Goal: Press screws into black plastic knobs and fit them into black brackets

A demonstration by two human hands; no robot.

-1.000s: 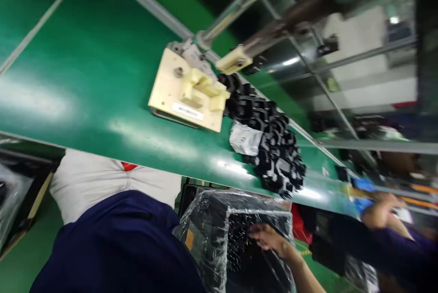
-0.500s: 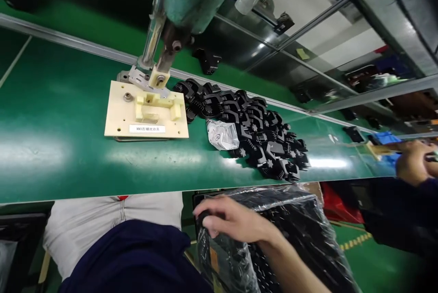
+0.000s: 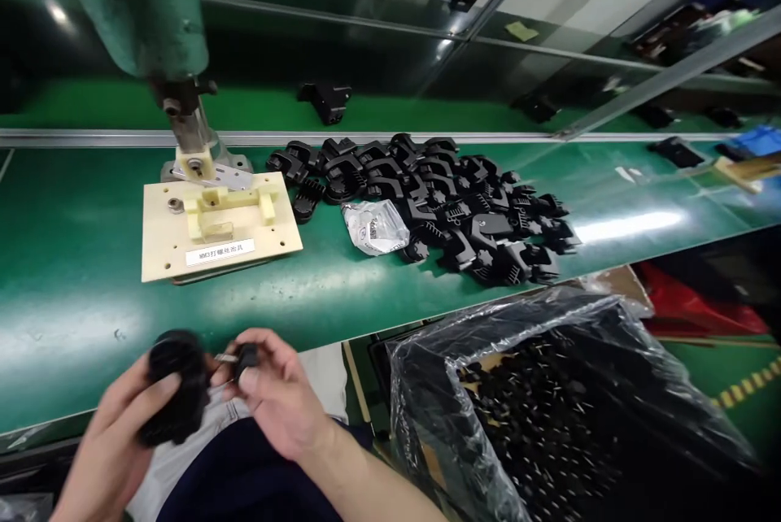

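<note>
Right hand (image 3: pixel 284 404) shifted from crinkly plastic (image 3: pixel 418 388), pinching metal-stemmed knob (image 3: pixel 247 358).

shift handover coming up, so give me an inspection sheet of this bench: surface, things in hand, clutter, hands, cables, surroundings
surface: green bench, glossy, with glare patches
things in hand: black part; small black knob with metal stem pointing toward it, contact unclear
clutter: heap of black parts, crumpled clear packet at its near side
hands: left hand grips the black part; right hand holds the knob
cables: nothing seen
surroundings: labelled cream plate on bench; plastic-lined box below the bench edge, holding many small stemmed parts
</note>
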